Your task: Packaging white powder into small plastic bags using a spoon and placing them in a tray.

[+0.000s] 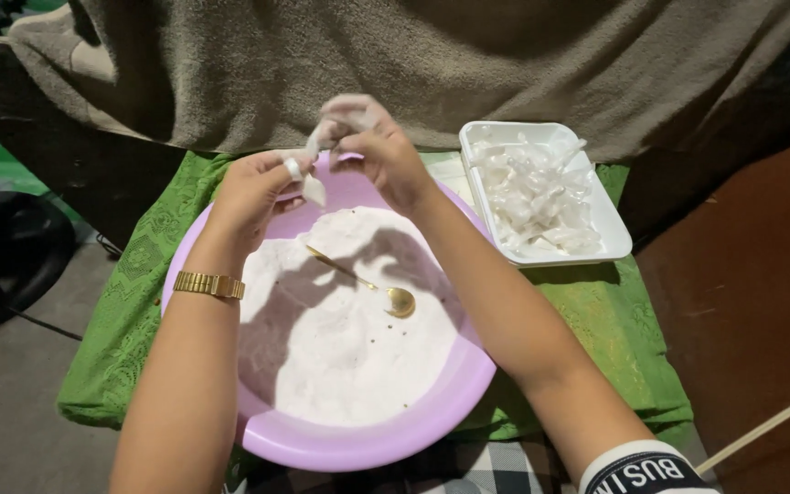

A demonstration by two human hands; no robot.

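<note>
- I see the lilac basin (432,402), centre frame, holding white powder (349,357) and a gold spoon (386,293).
- Both hands, left hand (258,187) and right hand (381,155), pinch a small clear packet (314,183) above the basin's far rim.
- White tray (616,240), upper right, holds clear packets; open green cloth (121,320) lies left.

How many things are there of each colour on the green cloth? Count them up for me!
Purple: 1, the basin of white powder
Gold: 1, the spoon lying in the powder
White: 2, the tray of small clear packets, and the small packet held by the left hand and right hand
Total: 4
</note>
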